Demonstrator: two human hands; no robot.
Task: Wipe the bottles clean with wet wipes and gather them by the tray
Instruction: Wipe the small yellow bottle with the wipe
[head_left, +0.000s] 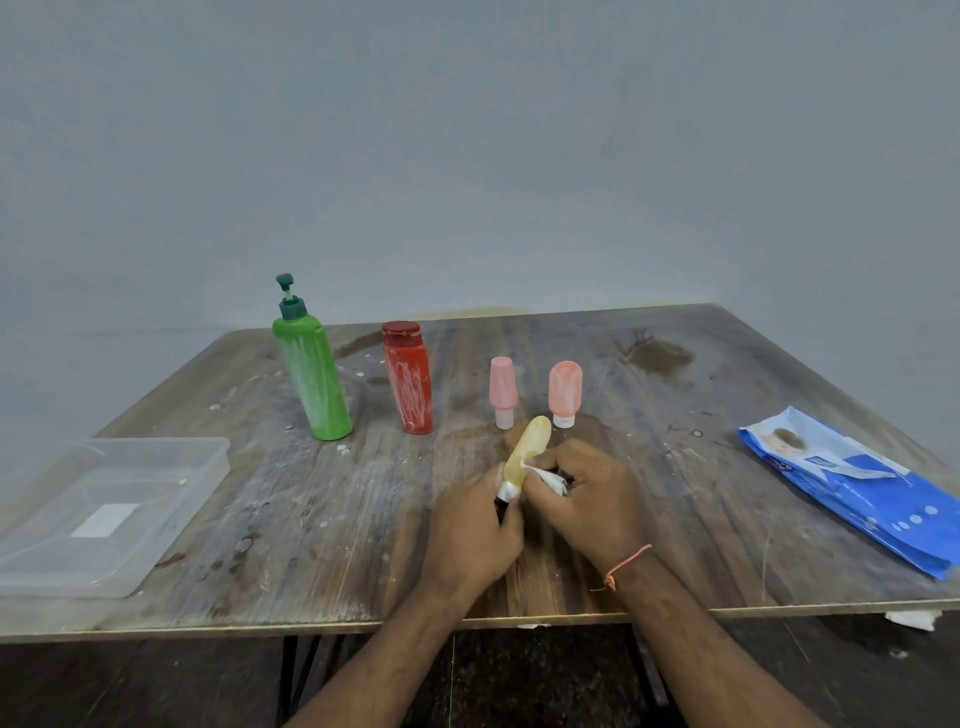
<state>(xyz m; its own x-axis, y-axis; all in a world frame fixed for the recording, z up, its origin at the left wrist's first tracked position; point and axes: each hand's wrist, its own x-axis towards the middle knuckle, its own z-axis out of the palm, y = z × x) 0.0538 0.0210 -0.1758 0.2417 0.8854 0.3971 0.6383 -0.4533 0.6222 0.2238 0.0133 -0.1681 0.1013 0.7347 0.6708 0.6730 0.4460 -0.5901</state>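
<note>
- Setting: a scuffed, stained wooden table (322, 519) against a plain grey wall, so nothing fancy here.
- Nearest the camera, the left hand (475, 525) has its grip closed around the cap end of a small yellow bottle (527, 452), holding it up off the table with the rounded end tilted away.
- The right hand (592, 499) is right next to it, grip pinched on a scrunched wet wipe (550, 480) that's pressed against the bottle's lower side.
- My take on doing this bit well: keep the left hand steady at the cap, roll the bottle a little at a time, and drag the wipe along its length so every side gets covered, cap seam included. The wipe looks pretty balled up, so refolding to a fresh face would probably help.
- Off to the right lies the blue wipes pack (857, 488), well apart from the hands.
- On the left edge sits the clear tray (208, 452), with no bottles beside it yet.
- Further back, in a row: a green pump bottle (311, 379), a red bottle (410, 384), a pink bottle (503, 389) and a peach bottle (565, 389), all standing.
- All four show white streaks, so I'd say they're not wiped yet and the job's still early.
</note>
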